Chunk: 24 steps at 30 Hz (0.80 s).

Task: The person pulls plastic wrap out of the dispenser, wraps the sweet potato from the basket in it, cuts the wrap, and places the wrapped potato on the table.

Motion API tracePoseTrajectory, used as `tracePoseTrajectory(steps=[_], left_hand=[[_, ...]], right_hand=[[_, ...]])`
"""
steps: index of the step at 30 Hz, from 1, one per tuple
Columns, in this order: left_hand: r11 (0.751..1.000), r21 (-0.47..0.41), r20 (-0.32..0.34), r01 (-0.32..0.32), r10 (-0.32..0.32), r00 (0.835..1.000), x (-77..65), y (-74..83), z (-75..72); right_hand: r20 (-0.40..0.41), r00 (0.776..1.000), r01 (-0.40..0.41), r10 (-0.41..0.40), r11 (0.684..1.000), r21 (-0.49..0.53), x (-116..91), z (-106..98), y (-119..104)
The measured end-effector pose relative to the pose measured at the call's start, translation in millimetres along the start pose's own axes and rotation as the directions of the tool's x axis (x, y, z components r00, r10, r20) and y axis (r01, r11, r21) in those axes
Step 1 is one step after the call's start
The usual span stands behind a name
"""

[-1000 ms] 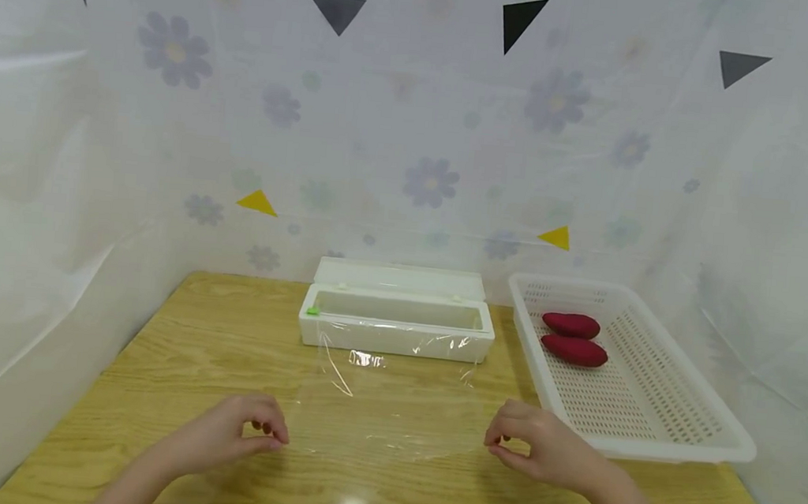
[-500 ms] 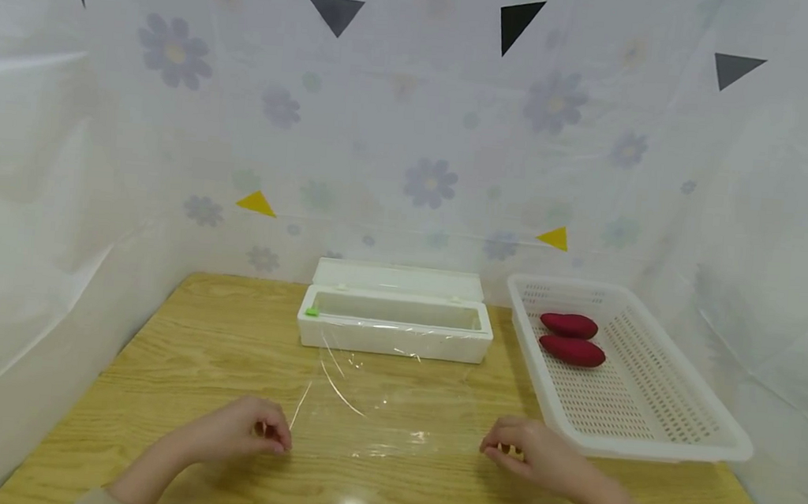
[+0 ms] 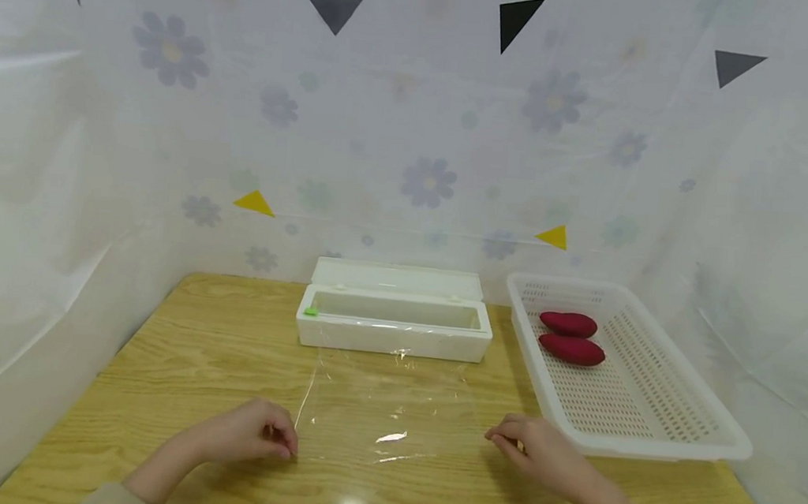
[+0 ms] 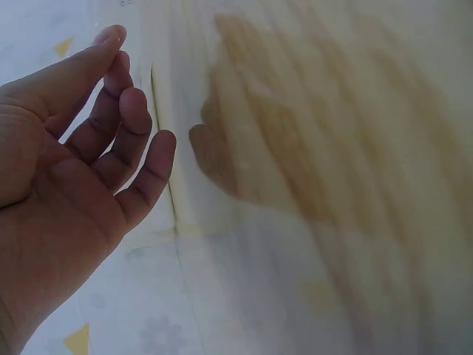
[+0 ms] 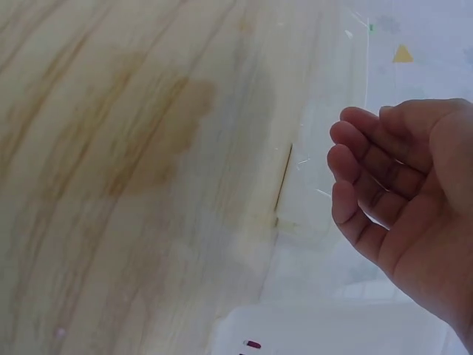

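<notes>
A sheet of clear plastic wrap (image 3: pixel 394 413) stretches toward me from the front of a white wrap dispenser box (image 3: pixel 393 340), whose lid stands raised at the back. My left hand (image 3: pixel 250 432) pinches the near left corner of the film between thumb and forefinger; in the left wrist view, that hand's (image 4: pixel 89 148) other fingers are loosely bent. At the near right corner my right hand (image 3: pixel 538 451) pinches the film too. Thumb and forefinger of the right hand (image 5: pixel 403 177) meet in the right wrist view, where the film's edge runs to them. The sheet is slightly rippled between both hands, above the wooden table.
On the right, a white perforated plastic basket (image 3: pixel 657 390) holds two dark red sweet potatoes, one (image 3: pixel 569 323) behind the other (image 3: pixel 573 350). A small green slider (image 3: pixel 311 311) sits at the dispenser's left end. Flower-printed sheeting (image 3: pixel 385 124) encloses the wooden table (image 3: pixel 197 346).
My left hand has shifted slightly right and nearer to me. The right hand has barely moved. Ripples and glints on the film have changed place.
</notes>
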<state>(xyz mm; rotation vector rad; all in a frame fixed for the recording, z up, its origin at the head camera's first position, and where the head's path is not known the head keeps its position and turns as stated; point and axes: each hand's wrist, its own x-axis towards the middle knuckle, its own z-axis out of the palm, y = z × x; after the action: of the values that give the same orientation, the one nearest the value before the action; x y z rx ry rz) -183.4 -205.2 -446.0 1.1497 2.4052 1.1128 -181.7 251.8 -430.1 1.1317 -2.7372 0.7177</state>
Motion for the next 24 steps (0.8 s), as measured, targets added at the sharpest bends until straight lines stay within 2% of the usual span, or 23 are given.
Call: tracePoseTrajectory(steps=[5, 9, 13, 18, 24], left_hand=[[0.999, -0.028, 0.014, 0.031, -0.030, 0.999, 1.0, -3.9, 1.1], [0.997, -0.053, 0.027, 0.049, -0.048, 0.998, 1.1, -2.3, 0.8], [0.996, -0.068, 0.030, 0.057, -0.055, 0.998, 1.7, -1.2, 1.0], [0.993, -0.075, 0.037, 0.095, -0.093, 0.995, 2.2, -4.1, 1.9], [0.991, -0.080, 0.041, 0.105, -0.102, 0.994, 3.2, -4.9, 1.6]], right_hand=[[-0.036, 0.996, 0.075, -0.077, 0.996, -0.039, 1, -1, -2], [-0.017, 0.996, 0.086, -0.086, 0.996, 0.020, 3, -11, -10], [0.018, 0.997, 0.074, -0.076, 0.993, 0.090, 6, -31, -19], [0.059, 0.996, 0.062, -0.068, 0.992, 0.106, 12, -60, -23], [0.040, 0.988, 0.148, -0.152, 0.985, 0.088, 25, -89, -14]])
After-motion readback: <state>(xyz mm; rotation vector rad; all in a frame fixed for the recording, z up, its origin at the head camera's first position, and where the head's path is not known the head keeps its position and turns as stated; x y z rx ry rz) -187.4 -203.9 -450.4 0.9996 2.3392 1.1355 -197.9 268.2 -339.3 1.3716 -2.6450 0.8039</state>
